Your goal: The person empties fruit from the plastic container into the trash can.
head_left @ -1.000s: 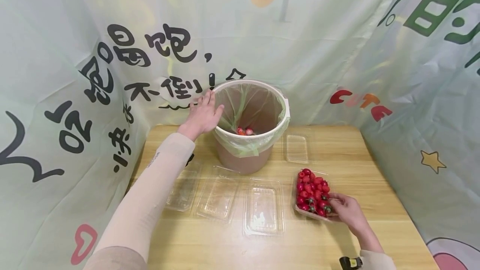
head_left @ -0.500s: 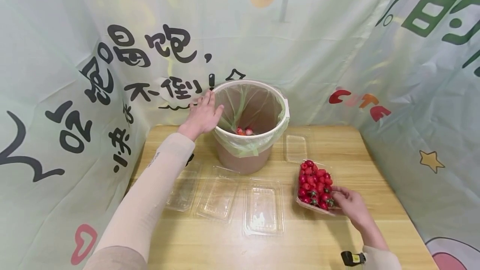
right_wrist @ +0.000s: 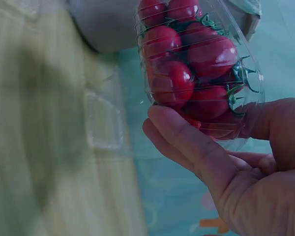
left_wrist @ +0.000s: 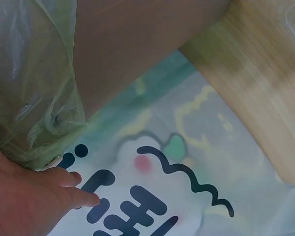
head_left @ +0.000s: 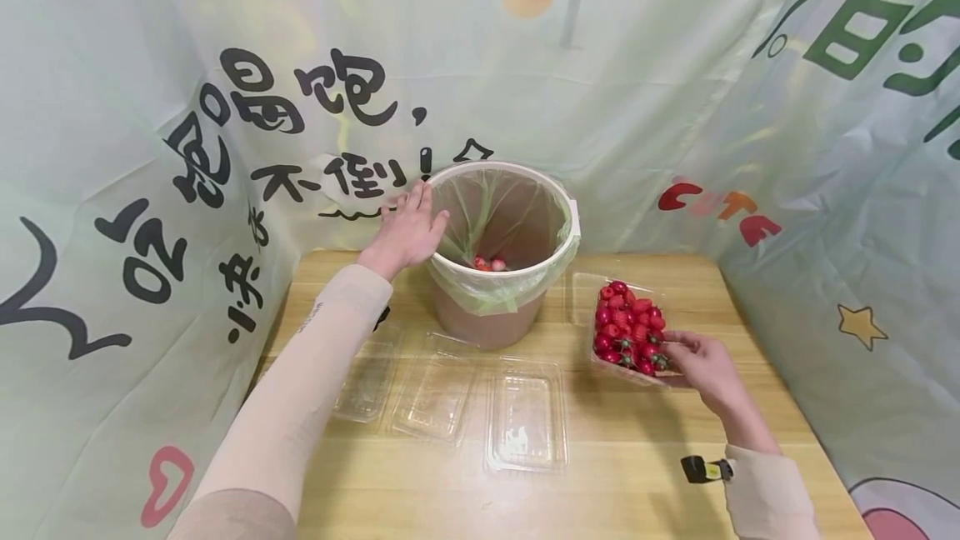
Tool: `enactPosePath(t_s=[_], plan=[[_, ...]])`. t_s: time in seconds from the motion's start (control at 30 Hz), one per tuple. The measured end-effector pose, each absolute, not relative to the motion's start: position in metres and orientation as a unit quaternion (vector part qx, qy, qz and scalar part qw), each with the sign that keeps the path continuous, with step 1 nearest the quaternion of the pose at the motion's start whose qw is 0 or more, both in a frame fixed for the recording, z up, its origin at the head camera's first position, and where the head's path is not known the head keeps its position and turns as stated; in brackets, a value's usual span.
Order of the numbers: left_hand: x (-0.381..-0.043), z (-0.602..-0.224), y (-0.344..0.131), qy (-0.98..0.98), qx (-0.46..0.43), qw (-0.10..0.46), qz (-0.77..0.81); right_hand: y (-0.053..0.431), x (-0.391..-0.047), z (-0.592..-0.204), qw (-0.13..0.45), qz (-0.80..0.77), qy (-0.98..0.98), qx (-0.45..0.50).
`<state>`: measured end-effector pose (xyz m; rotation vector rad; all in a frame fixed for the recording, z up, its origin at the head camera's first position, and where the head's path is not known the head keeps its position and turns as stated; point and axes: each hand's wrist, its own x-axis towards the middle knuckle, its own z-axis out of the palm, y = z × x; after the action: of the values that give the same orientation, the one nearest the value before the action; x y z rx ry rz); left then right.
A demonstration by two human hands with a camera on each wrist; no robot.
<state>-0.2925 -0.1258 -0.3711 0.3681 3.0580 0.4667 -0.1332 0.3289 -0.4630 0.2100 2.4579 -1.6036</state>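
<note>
In the head view my left hand point(head_left: 408, 232) rests at the left rim of a waste bin point(head_left: 487, 319), fingers straight. A pale green bag point(left_wrist: 34, 83) lines the bin and folds over its rim. Several red fruits point(head_left: 491, 263) lie inside it. My right hand point(head_left: 703, 365) grips a clear plastic box point(head_left: 626, 375) by its right end, off the table. Red fruits with bumpy skins, like raspberries, fill it along with cherry tomatoes point(right_wrist: 211, 56). In the right wrist view the thumb is on one side of the box and the fingers point(right_wrist: 187, 135) support its underside.
Clear plastic lids or trays lie on the wooden table point(head_left: 600, 482): one point(head_left: 527, 419) in front of the bin, another point(head_left: 435, 390) to its left, a third point(head_left: 367, 377) by the left forearm. A printed cloth point(head_left: 637, 107) surrounds the table's back and sides.
My right hand has lifted the fruit box and moved it away from me, and it now overlaps the clear tray to the bin's right. The left hand has stayed at the rim.
</note>
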Motion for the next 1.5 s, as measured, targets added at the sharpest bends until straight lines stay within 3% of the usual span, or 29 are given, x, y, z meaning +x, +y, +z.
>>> enactPosePath(t_s=[1.1, 1.5], plan=[[-0.294, -0.372, -0.126, 0.982, 0.11, 0.015, 0.151, 0.296, -0.204, -0.386, 0.075, -0.54, 0.838, 0.025], [-0.295, -0.374, -0.126, 0.981, 0.112, 0.007, 0.157, 0.293, -0.212, -0.371, 0.085, -0.534, 0.84, 0.036]])
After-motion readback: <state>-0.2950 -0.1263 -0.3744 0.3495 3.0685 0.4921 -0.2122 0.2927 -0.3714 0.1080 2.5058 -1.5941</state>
